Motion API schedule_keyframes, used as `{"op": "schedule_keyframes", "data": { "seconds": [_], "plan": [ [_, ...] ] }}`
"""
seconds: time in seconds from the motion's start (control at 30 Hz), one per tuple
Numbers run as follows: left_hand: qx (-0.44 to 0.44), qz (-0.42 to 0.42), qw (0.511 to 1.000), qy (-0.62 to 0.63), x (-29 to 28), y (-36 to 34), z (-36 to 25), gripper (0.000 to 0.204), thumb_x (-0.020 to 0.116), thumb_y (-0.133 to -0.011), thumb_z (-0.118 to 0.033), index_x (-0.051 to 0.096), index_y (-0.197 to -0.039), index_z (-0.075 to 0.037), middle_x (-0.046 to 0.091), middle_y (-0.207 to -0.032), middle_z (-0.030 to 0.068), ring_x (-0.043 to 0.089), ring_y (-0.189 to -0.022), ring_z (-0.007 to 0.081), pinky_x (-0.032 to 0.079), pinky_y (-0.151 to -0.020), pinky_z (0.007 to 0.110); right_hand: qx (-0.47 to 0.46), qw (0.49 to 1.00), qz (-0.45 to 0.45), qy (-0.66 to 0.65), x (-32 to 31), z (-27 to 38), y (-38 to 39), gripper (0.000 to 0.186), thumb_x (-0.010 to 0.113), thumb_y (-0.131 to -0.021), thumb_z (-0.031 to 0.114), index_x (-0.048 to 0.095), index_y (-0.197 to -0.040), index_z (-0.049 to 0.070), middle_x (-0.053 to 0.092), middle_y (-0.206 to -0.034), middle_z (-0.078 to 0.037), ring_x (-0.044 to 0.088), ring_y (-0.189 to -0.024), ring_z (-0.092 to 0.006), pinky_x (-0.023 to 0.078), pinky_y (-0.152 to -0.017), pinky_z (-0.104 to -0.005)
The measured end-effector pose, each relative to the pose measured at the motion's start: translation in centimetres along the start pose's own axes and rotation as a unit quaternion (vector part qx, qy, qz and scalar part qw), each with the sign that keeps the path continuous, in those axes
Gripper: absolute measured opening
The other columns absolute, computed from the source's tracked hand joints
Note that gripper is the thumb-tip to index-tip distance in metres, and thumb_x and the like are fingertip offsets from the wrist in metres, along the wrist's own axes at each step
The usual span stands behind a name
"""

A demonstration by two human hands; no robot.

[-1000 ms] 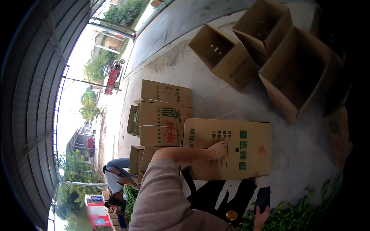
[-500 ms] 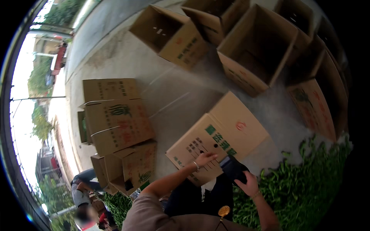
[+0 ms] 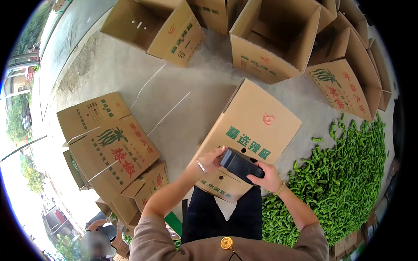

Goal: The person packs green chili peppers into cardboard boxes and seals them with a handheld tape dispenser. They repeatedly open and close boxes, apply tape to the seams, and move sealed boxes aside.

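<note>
Right hand point(image 3: 268, 177) pinches a boxy black gadget point(image 3: 238, 164) over the brown cardboard carton point(image 3: 264, 116), left hand point(image 3: 212, 160) probably steadying the gadget's left end, can't tell if pinching.

Left hand point(image 3: 211, 160): at the middle of the frame, fingers directed to the upper right.
Right hand point(image 3: 268, 177): slightly right of the centre, closed in a grip, thumb pointing left.
Left forearm point(image 3: 174, 192): rises obliquely from the lower left.
Right forearm point(image 3: 300, 209): rises from the lower right, leaning left.
</note>
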State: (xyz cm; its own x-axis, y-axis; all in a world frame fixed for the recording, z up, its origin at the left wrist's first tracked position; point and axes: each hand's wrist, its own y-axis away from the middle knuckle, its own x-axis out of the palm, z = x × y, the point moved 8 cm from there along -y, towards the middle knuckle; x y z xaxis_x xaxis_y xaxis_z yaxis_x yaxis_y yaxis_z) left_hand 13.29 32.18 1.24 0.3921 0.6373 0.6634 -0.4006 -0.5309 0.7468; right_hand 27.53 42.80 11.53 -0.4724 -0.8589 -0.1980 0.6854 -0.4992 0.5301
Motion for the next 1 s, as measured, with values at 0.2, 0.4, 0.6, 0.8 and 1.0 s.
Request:
{"op": "schedule_keyframes", "data": {
  "seconds": [0.2, 0.4, 0.6, 0.8, 1.0],
  "plan": [
    [0.21, -0.265, 0.912, -0.234, -6.6, -3.0, -14.3, 0.025, 0.058, -0.088, -0.014, 0.059, -0.108, 0.001, 0.065, -0.098, 0.01, 0.062, -0.093, 0.0199, 0.052, -0.078, 0.032, -0.023, 0.996, -0.072, 0.043, -1.9, -2.2, -5.4, 0.038, 0.076, -0.068, 0.027, 0.061, -0.089, -0.001, 0.063, -0.07, -0.015, 0.064, -0.064, -0.0275, 0.05, -0.059, -0.0325],
    [0.313, -0.352, 0.842, -0.261, -21.4, -12.3, -24.7, 0.022, 0.05, -0.087, -0.007, 0.062, -0.101, 0.006, 0.067, -0.092, 0.0137, 0.065, -0.083, 0.0242, 0.053, -0.076, 0.036, 0.005, 0.991, -0.106, 0.077, -2.4, -7.6, -9.2, 0.041, 0.076, -0.067, 0.027, 0.061, -0.091, -0.003, 0.064, -0.073, -0.017, 0.065, -0.064, -0.0289, 0.051, -0.059, -0.0339],
    [0.114, -0.283, 0.748, -0.589, -22.4, -24.0, -13.9, 0.058, 0.045, -0.089, -0.052, 0.041, -0.136, -0.017, 0.037, -0.139, 0.0221, 0.04, -0.126, 0.0286, 0.031, -0.104, 0.039, 0.005, 0.985, -0.139, 0.106, -2.5, -7.4, -9.9, 0.044, 0.073, -0.069, 0.032, 0.06, -0.092, -0.003, 0.063, -0.071, -0.018, 0.064, -0.063, -0.0314, 0.051, -0.059, -0.0362],
    [0.199, -0.129, 0.829, -0.506, -11.2, -10.8, -8.7, 0.083, 0.064, -0.084, -0.032, 0.014, -0.145, -0.007, 0.037, -0.138, 0.0204, 0.041, -0.124, 0.0307, 0.034, -0.103, 0.039, 0.024, 0.977, -0.166, 0.132, -3.5, -8.1, -9.1, 0.045, 0.068, -0.072, 0.042, 0.059, -0.088, 0.0, 0.061, -0.065, -0.018, 0.061, -0.06, -0.0348, 0.049, -0.057, -0.0416],
    [0.265, -0.243, 0.671, -0.649, -10.8, -5.3, -5.1, 0.09, 0.076, -0.071, -0.023, 0.021, -0.141, -0.006, 0.041, -0.133, 0.0183, 0.044, -0.12, 0.0297, 0.038, -0.097, 0.039, 0.091, 0.981, -0.107, 0.133, -9.6, -12.7, 5.0, 0.045, 0.068, -0.072, 0.043, 0.06, -0.088, 0.002, 0.063, -0.079, -0.018, 0.062, -0.071, -0.0344, 0.05, -0.062, -0.0416]
  ]
}}
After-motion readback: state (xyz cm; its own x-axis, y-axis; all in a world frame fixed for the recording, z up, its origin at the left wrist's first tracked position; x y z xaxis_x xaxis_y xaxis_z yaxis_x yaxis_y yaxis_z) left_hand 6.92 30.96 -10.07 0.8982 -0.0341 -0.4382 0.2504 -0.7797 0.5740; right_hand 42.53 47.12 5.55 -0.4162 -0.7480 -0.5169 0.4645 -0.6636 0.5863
